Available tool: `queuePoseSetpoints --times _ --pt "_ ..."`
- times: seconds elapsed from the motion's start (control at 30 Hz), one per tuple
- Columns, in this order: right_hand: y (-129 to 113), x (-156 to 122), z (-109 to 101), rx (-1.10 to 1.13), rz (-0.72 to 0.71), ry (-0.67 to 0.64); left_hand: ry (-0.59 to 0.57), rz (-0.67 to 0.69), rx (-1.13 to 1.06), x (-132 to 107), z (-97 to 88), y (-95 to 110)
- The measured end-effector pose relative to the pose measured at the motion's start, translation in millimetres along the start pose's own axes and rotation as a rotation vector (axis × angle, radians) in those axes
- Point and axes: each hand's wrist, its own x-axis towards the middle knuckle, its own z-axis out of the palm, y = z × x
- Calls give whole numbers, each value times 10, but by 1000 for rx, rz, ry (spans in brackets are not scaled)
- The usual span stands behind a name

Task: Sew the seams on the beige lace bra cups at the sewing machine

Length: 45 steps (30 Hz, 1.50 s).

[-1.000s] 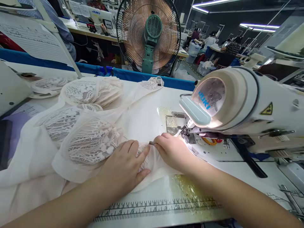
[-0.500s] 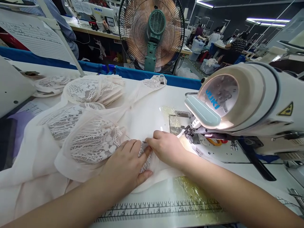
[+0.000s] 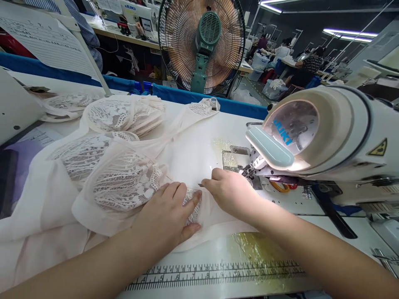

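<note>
- The pale lace garment (image 3: 121, 182) lies spread over the left and middle of the worktop (image 3: 193, 153), its near folds running to the left edge.
- A strap (image 3: 202, 107) of the same pale fabric reaches towards the far edge.
- The left hand (image 3: 168, 216) rests palm down on the garment, its fingers side by side and the thumb apart, with a bit of lace showing between thumb and forefinger.
- The right hand (image 3: 230, 189) is just right of it, thumb and forefinger pinched together on a small metal piece (image 3: 200, 185) that pokes out leftward; what the other end looks like is hidden by the fingers.
- Near the right hand, on its right, stands a white JUKI sewing machine (image 3: 336, 128), with an orange ring (image 3: 279, 187) under its arm.
- A printed ruler scale (image 3: 205, 274) runs along the near edge, partly under yellowed tape (image 3: 252, 245).
- Far left of the hands is a pile of lace cups (image 3: 124, 114), and beyond it a written sheet (image 3: 43, 39) hangs at a slant.
- Blue cloth (image 3: 243, 109) lines the far edge, with a large fan (image 3: 205, 41) behind it.
</note>
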Motion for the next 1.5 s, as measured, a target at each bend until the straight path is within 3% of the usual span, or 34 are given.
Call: queuePoseSetpoints --times 0.3,0.57,0.83,1.1,1.23,1.37,1.5 --pt "-86 141 94 63 -18 -11 3 3 13 1 19 4" --pt "76 -109 78 -3 31 -44 54 -7 -7 -28 55 -2" --pt "99 -160 163 91 39 88 44 2 43 -3 18 11" --pt "120 -100 228 94 15 80 96 11 28 -13 59 -11" --pt "168 -157 173 49 -5 21 118 26 19 -19 88 -20" --pt "186 -243 56 -5 71 -60 126 40 44 -18 70 -14" --pt "253 -324 21 35 100 58 132 57 74 -10 35 -4"
